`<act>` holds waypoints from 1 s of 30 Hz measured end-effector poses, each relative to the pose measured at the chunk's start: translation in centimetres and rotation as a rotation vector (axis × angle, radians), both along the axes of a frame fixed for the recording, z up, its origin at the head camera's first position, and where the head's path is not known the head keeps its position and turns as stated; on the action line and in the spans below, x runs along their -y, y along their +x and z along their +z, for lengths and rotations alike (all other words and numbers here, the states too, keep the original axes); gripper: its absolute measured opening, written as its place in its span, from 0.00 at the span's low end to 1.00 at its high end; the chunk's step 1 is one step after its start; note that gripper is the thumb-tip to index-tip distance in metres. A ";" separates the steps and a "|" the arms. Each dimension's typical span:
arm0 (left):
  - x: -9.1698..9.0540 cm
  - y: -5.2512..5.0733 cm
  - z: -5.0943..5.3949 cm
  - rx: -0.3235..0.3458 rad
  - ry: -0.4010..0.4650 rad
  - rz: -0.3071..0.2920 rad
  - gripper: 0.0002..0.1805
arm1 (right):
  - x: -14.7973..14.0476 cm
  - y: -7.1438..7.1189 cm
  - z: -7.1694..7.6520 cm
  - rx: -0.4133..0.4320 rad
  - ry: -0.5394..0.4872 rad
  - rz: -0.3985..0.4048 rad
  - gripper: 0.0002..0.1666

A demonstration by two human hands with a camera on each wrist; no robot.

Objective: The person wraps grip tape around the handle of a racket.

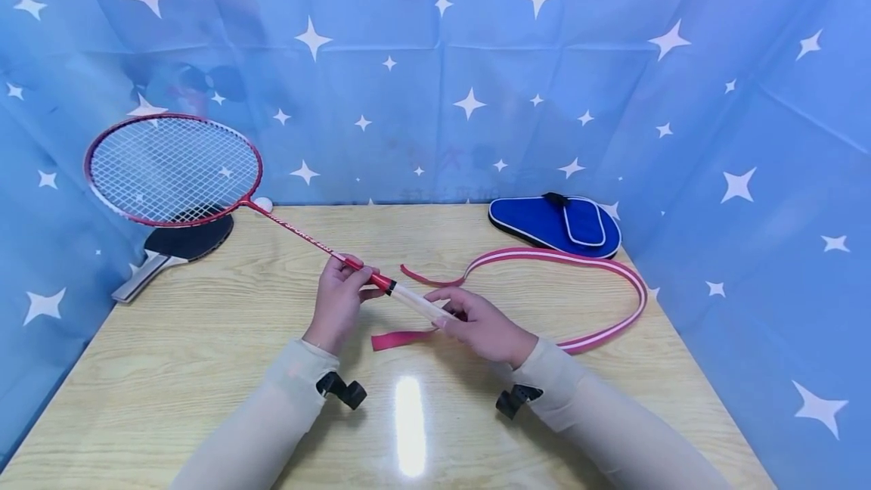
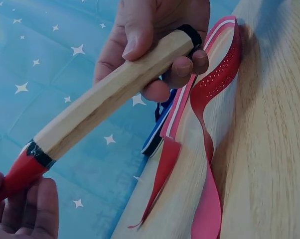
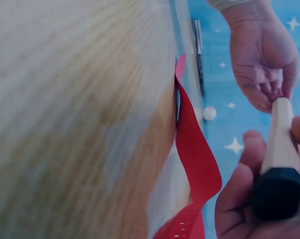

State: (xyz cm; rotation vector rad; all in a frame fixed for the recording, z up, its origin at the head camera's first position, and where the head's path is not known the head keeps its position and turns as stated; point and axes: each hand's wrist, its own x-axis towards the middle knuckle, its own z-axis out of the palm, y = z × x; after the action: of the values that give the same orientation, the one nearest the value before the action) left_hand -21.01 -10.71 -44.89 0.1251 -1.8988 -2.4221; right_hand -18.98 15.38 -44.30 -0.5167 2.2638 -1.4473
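A red and white badminton racket (image 1: 289, 227) is held slanting above the table, its strung head up at the far left. My left hand (image 1: 336, 305) pinches the red cone where the shaft meets the handle. Farther down, my right hand (image 1: 486, 327) grips the bare wooden handle (image 2: 110, 94) near its black butt cap (image 3: 277, 194), thumb on one side and fingers on the other. Beneath and to the right of the hands, a red grip tape (image 1: 588, 258) with a pale stripe lies in a loose loop; in the left wrist view part of it shows small perforations.
A black table tennis paddle (image 1: 193, 240) lies at the left edge, partly behind the racket head. Beside it sits a white ball (image 1: 263, 204). At the back right is a blue zipped case (image 1: 537, 219). A blue starred curtain (image 1: 422, 97) surrounds the wooden table (image 1: 204, 369).
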 end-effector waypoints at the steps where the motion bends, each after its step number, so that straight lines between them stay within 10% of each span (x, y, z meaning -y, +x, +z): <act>1: 0.0 0.0 -0.1 0.005 0.003 0.009 0.06 | 0.1 -0.1 0.0 -0.012 0.018 0.005 0.23; 18: 0.4 -0.1 -1.2 0.036 -0.001 0.050 0.03 | 0.5 -1.6 -0.3 -0.073 0.177 0.049 0.18; 30: 0.2 -0.2 -1.6 0.022 0.011 0.050 0.04 | -0.6 -4.8 -1.4 -0.057 0.392 0.262 0.30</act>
State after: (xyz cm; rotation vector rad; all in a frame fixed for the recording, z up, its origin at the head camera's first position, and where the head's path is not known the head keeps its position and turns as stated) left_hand -21.18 -10.90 -46.46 0.1983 -1.8679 -2.4098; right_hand -23.81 15.94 -45.68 -0.7007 2.3373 -0.8461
